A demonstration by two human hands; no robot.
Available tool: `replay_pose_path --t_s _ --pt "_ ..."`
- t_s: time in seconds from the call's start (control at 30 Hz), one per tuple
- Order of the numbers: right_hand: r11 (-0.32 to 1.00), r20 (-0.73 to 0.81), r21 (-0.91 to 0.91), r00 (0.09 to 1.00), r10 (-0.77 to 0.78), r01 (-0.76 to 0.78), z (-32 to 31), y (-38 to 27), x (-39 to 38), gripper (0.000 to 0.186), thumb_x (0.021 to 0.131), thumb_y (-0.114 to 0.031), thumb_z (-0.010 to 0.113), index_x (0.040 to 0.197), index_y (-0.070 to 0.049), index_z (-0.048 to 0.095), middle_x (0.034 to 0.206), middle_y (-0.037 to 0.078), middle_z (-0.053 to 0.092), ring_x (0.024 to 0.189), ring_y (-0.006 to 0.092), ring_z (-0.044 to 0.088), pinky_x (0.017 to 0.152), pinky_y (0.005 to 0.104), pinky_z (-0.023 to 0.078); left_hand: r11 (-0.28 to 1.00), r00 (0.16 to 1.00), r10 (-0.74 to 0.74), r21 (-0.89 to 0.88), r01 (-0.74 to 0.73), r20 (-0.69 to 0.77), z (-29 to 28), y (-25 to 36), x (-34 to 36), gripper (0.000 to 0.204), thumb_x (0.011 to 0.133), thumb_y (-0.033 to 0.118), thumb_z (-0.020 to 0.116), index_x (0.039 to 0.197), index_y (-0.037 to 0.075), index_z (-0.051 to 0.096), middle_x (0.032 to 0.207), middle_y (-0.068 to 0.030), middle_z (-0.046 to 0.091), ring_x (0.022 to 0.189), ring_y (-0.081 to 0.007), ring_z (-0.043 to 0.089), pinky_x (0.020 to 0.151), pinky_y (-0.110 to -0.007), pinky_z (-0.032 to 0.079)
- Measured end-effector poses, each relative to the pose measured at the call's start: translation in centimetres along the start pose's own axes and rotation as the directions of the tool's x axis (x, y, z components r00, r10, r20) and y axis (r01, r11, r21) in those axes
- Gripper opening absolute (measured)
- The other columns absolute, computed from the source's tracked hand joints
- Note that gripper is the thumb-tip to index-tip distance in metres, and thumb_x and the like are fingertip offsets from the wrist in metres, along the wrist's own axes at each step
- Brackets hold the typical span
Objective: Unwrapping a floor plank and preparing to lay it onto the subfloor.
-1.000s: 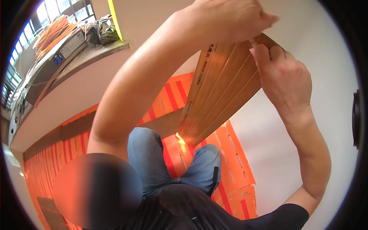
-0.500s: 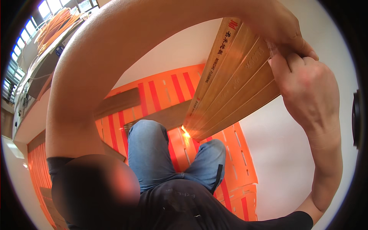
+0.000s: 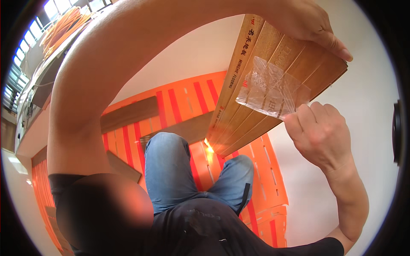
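Reaching left arm [image 3: 98, 64]: bent at the elbow, it arches up and across, wrist turned down at the far end of the boards.
Left hand [image 3: 309, 25]: laid over the boards' upper end, one digit stretched along the end edge; the other fingers are hidden, so I cannot tell how firmly it grips.
Right hand [image 3: 320, 134]: back upward, fingers curled tight, pinching a corner of clear plastic just beside the boards' right edge.
Stack of boards [image 3: 245, 117]: brown wood grain, long grooves, printed left edge; it stands on end, its lower end on the floor sheet, near that sheet's right edge.
Clear plastic [image 3: 275, 87]: thin, creased and shiny, spread in front of the boards and drawn into folds toward the right hand.
Floor sheet [image 3: 265, 170]: orange with red stripes and slits, its right edge beside a white wall.
Jeans [image 3: 168, 170]: two bent knees before the boards' lower end, the left one covering part of a loose plank [image 3: 181, 131].
Other planks: one [image 3: 130, 114] toward the sheet's far edge, another [image 3: 123, 166] beside the left knee, partly behind the arm.
Orange coil [image 3: 64, 32]: on the window ledge, upper left.
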State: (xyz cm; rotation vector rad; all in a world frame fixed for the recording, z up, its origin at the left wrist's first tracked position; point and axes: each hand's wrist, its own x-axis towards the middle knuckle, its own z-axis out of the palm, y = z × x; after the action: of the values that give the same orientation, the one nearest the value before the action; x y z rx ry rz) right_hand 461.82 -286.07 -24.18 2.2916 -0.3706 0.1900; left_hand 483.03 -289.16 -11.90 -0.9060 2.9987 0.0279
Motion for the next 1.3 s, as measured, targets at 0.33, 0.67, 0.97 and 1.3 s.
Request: replay_pose_path --t_s 0.33,0.67,0.97,1.3 --pt "0.989 -0.168 -0.088 0.98 0.106 -0.122 -1.8 -0.4 -1.1 0.031 0.085 -0.017 0.073 0.062 -0.011 0.052 0.06 0.0 0.035 0.053 0.0154 0.038 0.046 0.0306 0.026 0.981 0.943 -0.177 -0.127 0.146 -0.28 2.4 0.2 -1.0 0.066 0.106 0.057 0.037 0.123 0.003 0.069 0.128 -0.0241 0.066 0.115 -0.0369 0.064 0.1 -0.049 0.049" --pt "0.868 -0.44 0.434 0.784 0.438 -0.241 -0.7 -0.1 -3.2 0.025 0.092 -0.021 0.074 0.08 -0.007 0.058 0.073 0.003 0.06 0.058 0.0174 0.053 0.049 0.0309 0.042 0.985 0.959 -0.159 -0.109 0.137 -0.234 2.2 -2.0 1.0 0.061 0.101 0.058 0.052 0.106 0.002 0.073 0.092 -0.0167 0.075 0.081 -0.0283 0.071 0.079 -0.043 0.055" --pt "0.803 -0.232 0.17 0.769 0.596 -0.572 -0.9 1.9 -1.3 0.018 0.091 -0.013 0.072 0.084 -0.006 0.057 0.074 0.004 0.062 0.057 0.0194 0.059 0.047 0.0319 0.044 0.985 0.961 -0.135 -0.141 0.103 -0.241 2.0 -0.8 0.7 0.064 0.1 0.061 0.051 0.109 0.002 0.073 0.099 -0.0192 0.074 0.09 -0.03 0.071 0.082 -0.044 0.055" --pt "0.963 -0.341 0.005 0.905 0.255 -0.27 -0.3 3.5 -3.2 0.017 0.072 0.0 0.067 0.079 -0.009 0.056 0.07 0.001 0.05 0.052 0.0153 0.049 0.045 0.0311 0.039 0.986 0.968 -0.134 -0.126 0.109 -0.214 1.7 -0.6 0.8 0.064 0.1 0.064 0.05 0.099 0.004 0.073 0.089 -0.0167 0.073 0.083 -0.0301 0.07 0.077 -0.043 0.053"
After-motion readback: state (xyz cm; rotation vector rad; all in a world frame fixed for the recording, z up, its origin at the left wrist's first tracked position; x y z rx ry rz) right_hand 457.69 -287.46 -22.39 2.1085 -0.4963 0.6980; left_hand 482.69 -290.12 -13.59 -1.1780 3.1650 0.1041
